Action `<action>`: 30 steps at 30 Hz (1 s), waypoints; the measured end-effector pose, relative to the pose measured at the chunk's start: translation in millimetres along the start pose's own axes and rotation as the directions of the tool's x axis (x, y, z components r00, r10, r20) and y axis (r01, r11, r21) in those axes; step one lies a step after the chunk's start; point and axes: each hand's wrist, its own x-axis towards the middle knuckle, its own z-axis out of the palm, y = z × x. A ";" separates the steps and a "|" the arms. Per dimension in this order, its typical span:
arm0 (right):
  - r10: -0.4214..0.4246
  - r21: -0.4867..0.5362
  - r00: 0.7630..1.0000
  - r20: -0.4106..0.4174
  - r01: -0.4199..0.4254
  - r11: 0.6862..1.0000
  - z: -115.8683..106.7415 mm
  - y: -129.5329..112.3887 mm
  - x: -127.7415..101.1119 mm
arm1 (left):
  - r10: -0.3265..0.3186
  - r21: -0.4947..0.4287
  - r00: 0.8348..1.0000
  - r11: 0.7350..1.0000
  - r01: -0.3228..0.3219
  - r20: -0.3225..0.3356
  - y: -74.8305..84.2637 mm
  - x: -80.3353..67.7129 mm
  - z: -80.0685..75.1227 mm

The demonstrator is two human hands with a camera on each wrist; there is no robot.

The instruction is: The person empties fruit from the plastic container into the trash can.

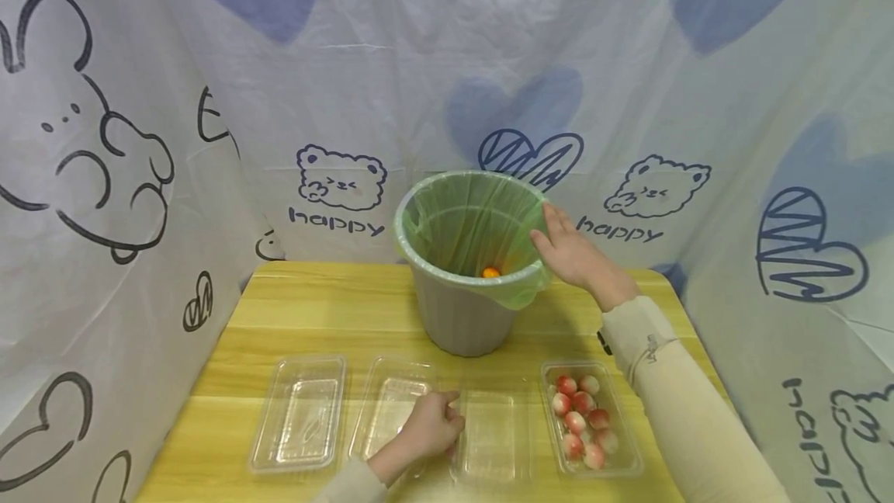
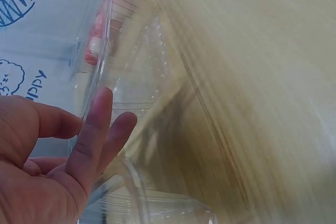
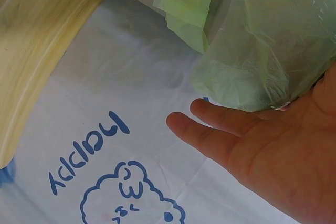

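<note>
A grey bin point(image 1: 461, 317) with a green liner point(image 1: 454, 216) stands at the back of the wooden table point(image 1: 314, 309); a small orange piece point(image 1: 491, 272) lies inside it. My right hand point(image 1: 559, 247) rests with straight fingers against the liner at the bin's right rim. In the right wrist view the right hand point(image 3: 252, 145) lies flat beside the liner point(image 3: 262, 51). My left hand point(image 1: 429, 425) touches the edge of an empty clear tray point(image 1: 492, 433) near the front. The left wrist view shows the left hand point(image 2: 79, 145) with fingers point(image 2: 97, 124) straight against the clear tray point(image 2: 131, 77).
Two more empty clear trays point(image 1: 300, 414) point(image 1: 391, 402) lie to the left. A clear tray point(image 1: 628, 429) at the right holds several red and white fruits point(image 1: 580, 418). A printed cloth backdrop point(image 1: 335, 99) encloses the table on three sides.
</note>
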 end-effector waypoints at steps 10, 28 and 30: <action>0.005 0.001 1.000 0.004 -0.005 1.000 -0.5 -0.8 -1.0 | 0.006 0.044 0.999 0.999 -0.008 0.045 -4.2 -0.1 0.6; -0.019 0.004 1.000 0.007 0.019 1.000 -3.4 -4.0 -1.7 | 0.116 0.210 0.969 0.975 -0.069 -0.220 57.1 13.2 -98.4; -0.017 0.007 1.000 0.010 0.017 1.000 -4.3 -3.9 -2.3 | 0.133 0.249 0.935 0.967 -0.050 -0.327 72.3 19.1 -120.1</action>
